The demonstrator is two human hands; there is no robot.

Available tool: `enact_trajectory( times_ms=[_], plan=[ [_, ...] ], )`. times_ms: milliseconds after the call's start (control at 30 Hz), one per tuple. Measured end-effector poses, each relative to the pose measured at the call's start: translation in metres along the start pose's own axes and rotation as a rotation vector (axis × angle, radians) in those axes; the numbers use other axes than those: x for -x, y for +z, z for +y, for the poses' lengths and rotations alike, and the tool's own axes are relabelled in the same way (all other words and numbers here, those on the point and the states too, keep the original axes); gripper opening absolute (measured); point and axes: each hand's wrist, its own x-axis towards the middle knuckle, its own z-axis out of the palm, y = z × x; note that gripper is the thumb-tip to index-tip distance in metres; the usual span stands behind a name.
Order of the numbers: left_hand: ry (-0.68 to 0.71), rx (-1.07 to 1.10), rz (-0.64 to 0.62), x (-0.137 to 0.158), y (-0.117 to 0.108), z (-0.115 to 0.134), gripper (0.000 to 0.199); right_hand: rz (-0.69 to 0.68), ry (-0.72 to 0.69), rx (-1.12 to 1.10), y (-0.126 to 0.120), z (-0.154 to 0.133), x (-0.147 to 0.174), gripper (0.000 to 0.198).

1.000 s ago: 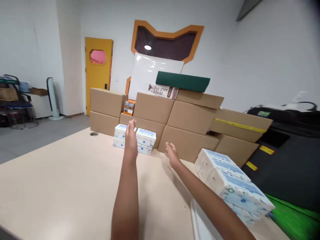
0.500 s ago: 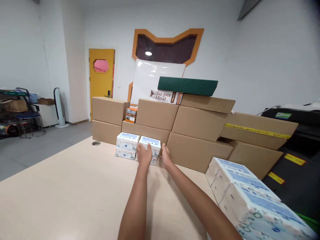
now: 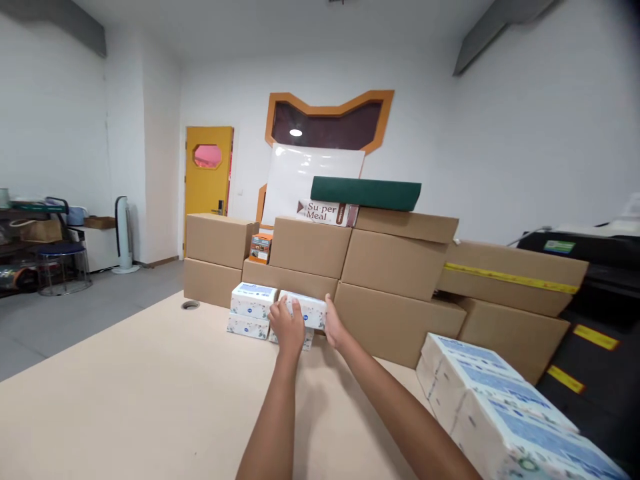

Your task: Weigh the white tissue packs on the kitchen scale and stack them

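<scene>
A white, floral-printed tissue pack [image 3: 312, 312] is held between my two hands at its ends. My left hand [image 3: 287, 325] grips the left end, with the thumb along the front and the fingers over the top. At the right end, my right hand [image 3: 334, 325] presses its fingers against the side. The held pack sits slightly raised and tilted over a lower tissue pack [image 3: 309, 340], which my left hand partly hides. Just to the left, one tissue pack [image 3: 251, 305] rests squarely on another tissue pack [image 3: 247, 327].
Cardboard boxes [image 3: 383, 320] are stacked behind the packs along the table [image 3: 165, 393]. A larger block of tissue packs [image 3: 490, 400] stands at the right. A small orange box [image 3: 261, 248] and a green box [image 3: 365, 193] sit on the cardboard stack.
The upper right tissue pack has risen a little and tilted. My right hand, which was just off its right end, now touches it. The view has tipped upward.
</scene>
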Motion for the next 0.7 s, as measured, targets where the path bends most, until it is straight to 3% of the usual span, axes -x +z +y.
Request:
enact_trajectory(
  times_ms=[167, 233, 300, 367, 433, 567, 700],
  plan=[
    [0.233, 0.243, 0.004, 0.005, -0.027, 0.047, 0.052, -0.028, -0.187, 0.006, -0.014, -0.075, 0.048, 0.079],
    [0.288, 0.465, 0.009, 0.014, -0.039, 0.071, 0.056, -0.026, -0.352, 0.057, -0.027, -0.108, 0.089, 0.082],
    [0.329, 0.825, -0.055, 0.033, -0.049, 0.097, 0.051, -0.081, -0.609, 0.269, -0.043, -0.135, 0.143, 0.093],
    [0.336, 1.124, -0.235, 0.062, -0.061, 0.123, 0.045, -0.11, -0.758, 0.493, -0.061, -0.152, 0.204, 0.103],
    [0.304, 1.206, -0.479, 0.096, -0.071, 0.142, 0.048, -0.076, -0.823, 0.647, -0.081, -0.157, 0.263, 0.108],
    [0.244, 1.128, -0.868, 0.162, -0.078, 0.156, 0.069, 0.109, -0.802, 0.778, -0.127, -0.139, 0.348, 0.114],
    [0.17, 0.999, -1.118, 0.205, -0.068, 0.153, 0.086, 0.227, -0.69, 0.765, -0.169, -0.11, 0.394, 0.118]
  ],
)
